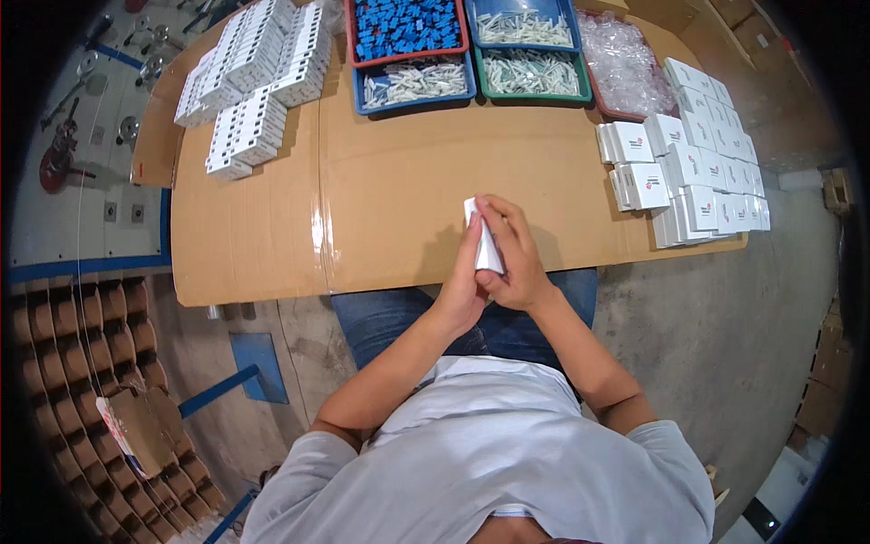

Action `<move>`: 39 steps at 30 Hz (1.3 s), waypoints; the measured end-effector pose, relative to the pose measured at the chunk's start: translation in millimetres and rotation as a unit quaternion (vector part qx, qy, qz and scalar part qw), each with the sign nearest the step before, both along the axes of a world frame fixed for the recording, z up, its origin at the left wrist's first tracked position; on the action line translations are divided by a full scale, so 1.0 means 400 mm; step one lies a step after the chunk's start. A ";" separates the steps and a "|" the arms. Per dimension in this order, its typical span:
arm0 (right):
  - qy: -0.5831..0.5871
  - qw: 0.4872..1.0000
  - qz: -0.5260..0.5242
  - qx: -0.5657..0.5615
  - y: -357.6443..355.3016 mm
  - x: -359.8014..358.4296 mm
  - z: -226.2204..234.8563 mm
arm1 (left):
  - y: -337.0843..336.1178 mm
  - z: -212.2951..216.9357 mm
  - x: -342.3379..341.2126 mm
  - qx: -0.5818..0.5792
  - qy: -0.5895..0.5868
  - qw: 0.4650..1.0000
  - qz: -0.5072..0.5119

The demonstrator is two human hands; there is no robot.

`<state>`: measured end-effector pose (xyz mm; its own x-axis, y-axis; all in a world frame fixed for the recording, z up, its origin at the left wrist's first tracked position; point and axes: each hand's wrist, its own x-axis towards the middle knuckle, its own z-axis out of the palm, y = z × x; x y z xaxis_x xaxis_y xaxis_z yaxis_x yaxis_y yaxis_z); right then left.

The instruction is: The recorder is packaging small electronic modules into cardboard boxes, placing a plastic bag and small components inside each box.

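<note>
A small white box is upright between my two hands, just above the near edge of the cardboard-covered table. My left hand presses against its left side. Along the other side lie the fingers of my right hand, with the thumb low near the box's close end. Both hands are closed round it, and part of the box is hidden by the fingers.
Stacks of white boxes stand at the far left and at the right. At the back are a red tray of blue pieces, blue and green trays of pale small parts, and clear plastic pieces. Cardboard dividers are at the left.
</note>
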<state>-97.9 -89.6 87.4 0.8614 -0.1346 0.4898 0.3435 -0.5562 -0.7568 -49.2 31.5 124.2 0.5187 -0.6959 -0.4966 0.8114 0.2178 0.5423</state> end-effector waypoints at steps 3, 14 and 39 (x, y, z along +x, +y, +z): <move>-0.013 0.999 -0.032 0.009 -0.011 -0.004 -0.007 | -0.016 -0.004 0.009 -0.003 0.008 0.999 -0.033; -0.025 0.999 -0.027 0.013 -0.018 -0.004 -0.021 | -0.023 0.002 0.002 -0.003 -0.006 1.000 -0.015; 0.112 0.988 0.024 -0.106 -0.012 -0.014 0.031 | 0.094 -0.066 0.066 -0.081 0.075 0.993 -0.039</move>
<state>-103.5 -94.2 99.7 0.9543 -0.0064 0.2989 0.2100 -0.6975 -0.6851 -22.9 69.0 97.8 0.3890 -0.8078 -0.4428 0.8981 0.2255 0.3776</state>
